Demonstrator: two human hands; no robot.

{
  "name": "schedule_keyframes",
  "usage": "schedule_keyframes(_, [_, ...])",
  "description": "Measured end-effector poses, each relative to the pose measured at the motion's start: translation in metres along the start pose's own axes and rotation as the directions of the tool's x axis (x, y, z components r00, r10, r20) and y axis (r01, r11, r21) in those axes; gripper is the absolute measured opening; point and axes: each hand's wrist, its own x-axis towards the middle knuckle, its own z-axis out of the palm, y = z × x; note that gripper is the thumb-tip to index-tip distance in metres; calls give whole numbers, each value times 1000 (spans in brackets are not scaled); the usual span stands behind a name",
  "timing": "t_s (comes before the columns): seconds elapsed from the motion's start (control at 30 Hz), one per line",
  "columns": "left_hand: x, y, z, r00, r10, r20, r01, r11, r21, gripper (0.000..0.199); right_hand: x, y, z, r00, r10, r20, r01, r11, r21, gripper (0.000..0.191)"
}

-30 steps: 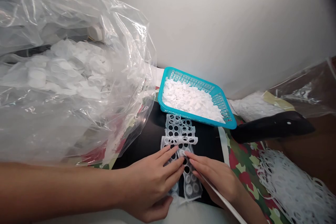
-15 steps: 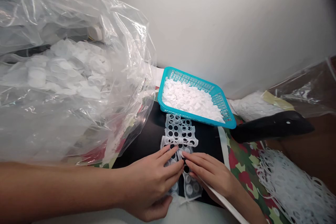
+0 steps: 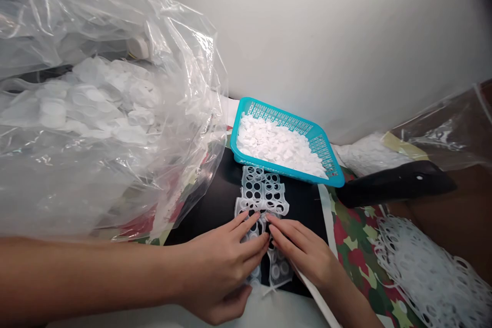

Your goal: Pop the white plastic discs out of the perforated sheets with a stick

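Note:
Translucent plastic strips with rows of round holes (image 3: 253, 190) lie on a black surface, running toward me under both hands. My left hand (image 3: 230, 261) rests over the strips, its fingers slightly spread and its fingertips touching them. My right hand (image 3: 303, 248) is closed at the fingertips on the strip's right half, close to the left fingertips; what it pinches is too small to make out. Below the hands, round white pieces sit in some holes of the strip (image 3: 280, 270). A teal basket (image 3: 334, 177) beyond the strips holds many small white pieces (image 3: 277, 143).
A large clear plastic bag (image 3: 184, 61) with translucent pieces fills the left. To the right are a black object (image 3: 403, 184), a camouflage-patterned cloth (image 3: 355, 246) and a heap of holed plastic strips (image 3: 434, 271). A pale wall (image 3: 307, 36) stands behind.
My right hand has shifted slightly up and left along the strip, its fingertips now nearer the rolled part. The lower right end of the strip has moved a little left. My left hand is nearly still.

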Motion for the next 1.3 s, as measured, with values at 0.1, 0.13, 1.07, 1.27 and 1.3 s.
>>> schedule_keyframes(0.1, [0,1,0,1000,-11,-8,11,1000,-4,56,-2,-1,4,997,72,-41,-70,996,50,44])
schedule_keyframes(0.13, [0,1,0,1000,-10,-13,9,1000,-5,56,-2,-1,4,994,95,-59,-92,994,60,45])
schedule_keyframes(1.07, [-3,-1,1,989,-134,-58,139,986,88,62,5,6,-5,1000,1,-5,0,981,196,32])
schedule_keyframes(1.27, [-1,-2,0,989,-133,-71,139,986,89,59,1,10,-5,1000,-3,21,-2,969,249,33])
schedule_keyframes(1.3, [-1,-2,0,988,-131,-77,138,986,90,59,0,11,-5,1000,-2,23,-4,968,250,32])
